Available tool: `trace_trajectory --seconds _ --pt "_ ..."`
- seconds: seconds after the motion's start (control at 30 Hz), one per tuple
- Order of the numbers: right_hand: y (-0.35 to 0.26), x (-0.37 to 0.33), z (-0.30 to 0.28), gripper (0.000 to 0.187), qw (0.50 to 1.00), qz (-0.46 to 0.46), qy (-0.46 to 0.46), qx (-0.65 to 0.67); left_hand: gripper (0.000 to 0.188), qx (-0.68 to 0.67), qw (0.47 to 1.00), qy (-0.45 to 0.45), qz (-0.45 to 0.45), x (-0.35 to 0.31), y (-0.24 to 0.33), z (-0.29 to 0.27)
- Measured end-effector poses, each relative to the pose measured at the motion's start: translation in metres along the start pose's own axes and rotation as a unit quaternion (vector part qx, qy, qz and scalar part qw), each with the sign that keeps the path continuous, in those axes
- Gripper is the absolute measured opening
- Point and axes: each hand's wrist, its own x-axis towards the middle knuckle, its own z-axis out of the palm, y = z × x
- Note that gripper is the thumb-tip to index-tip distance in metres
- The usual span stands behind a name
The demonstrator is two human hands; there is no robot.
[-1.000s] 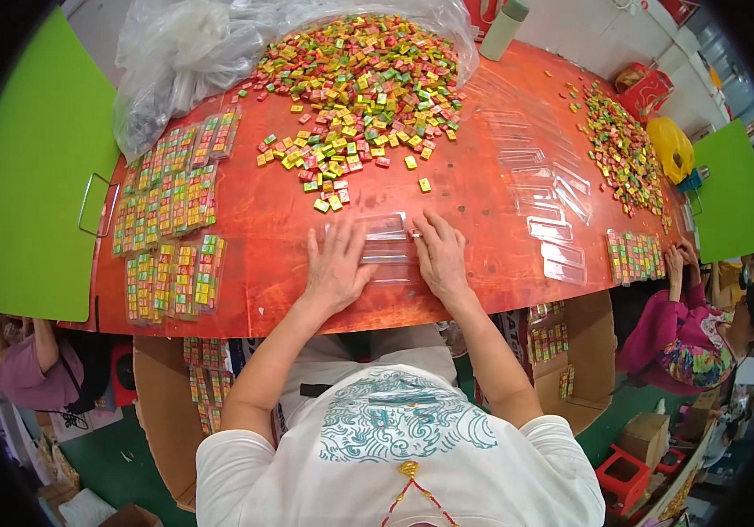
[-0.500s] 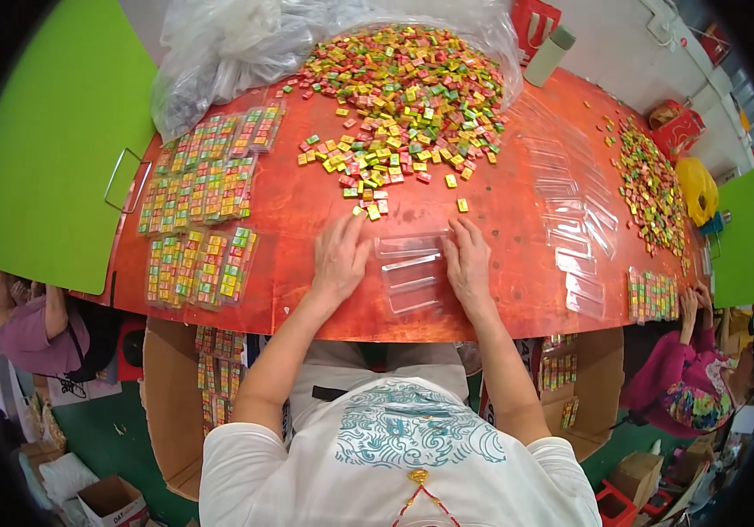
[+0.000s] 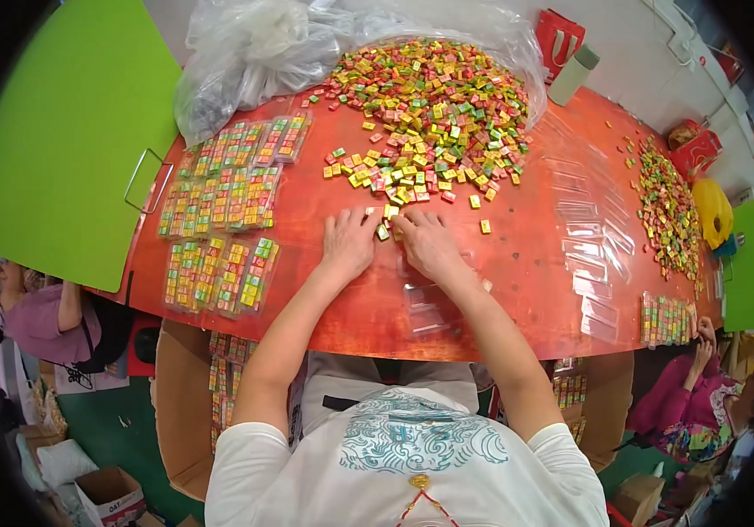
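Small wrapped candies (image 3: 434, 132) in yellow, red and green lie in a large heap on the red table, with loose ones trailing toward me. My left hand (image 3: 349, 244) is palm down at the near end of that trail, its fingertips against a few candies. Just to its right, my right hand (image 3: 429, 248) rests with fingers spread and its index fingertip touching a yellow candy (image 3: 383, 232). Beneath and beside my right wrist lies a clear plastic tray (image 3: 429, 309) with long compartments, partly hidden by the forearm.
Filled clear trays (image 3: 227, 193) stand in rows on the left. Overlapping clear trays (image 3: 592, 272) lie on the right, beyond them a second candy heap (image 3: 668, 211) and a person's hands (image 3: 703, 334). Plastic bags (image 3: 254, 66) and a pale green bottle (image 3: 573, 75) line the back.
Both hands have left the sides of the clear tray and moved forward to the nearest candies. My right hand has swung left, close to the left one. The view has shifted slightly.
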Motion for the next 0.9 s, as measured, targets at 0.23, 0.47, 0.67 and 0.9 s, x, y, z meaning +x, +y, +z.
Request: trace_trajectory --seconds 0.23,0.47,0.67,0.9 --pt "0.018 -0.019 -0.011 0.028 1.0 0.004 0.018 -0.004 0.057 -0.035 0.998 -0.048 -0.031 -0.023 -0.009 -0.028" --pt "-0.009 -0.005 0.002 0.024 0.996 -0.04 0.085 0.011 0.042 0.017 0.997 -0.071 -0.028 -0.009 -0.011 -0.03" --pt "-0.025 -0.001 0.005 0.027 0.996 -0.051 0.06 -0.053 0.024 0.046 0.999 -0.024 -0.018 -0.017 -0.001 -0.019" --pt "-0.016 -0.012 -0.002 0.026 0.996 -0.043 0.076 -0.01 0.023 0.03 0.998 0.008 -0.048 -0.025 0.011 -0.025"
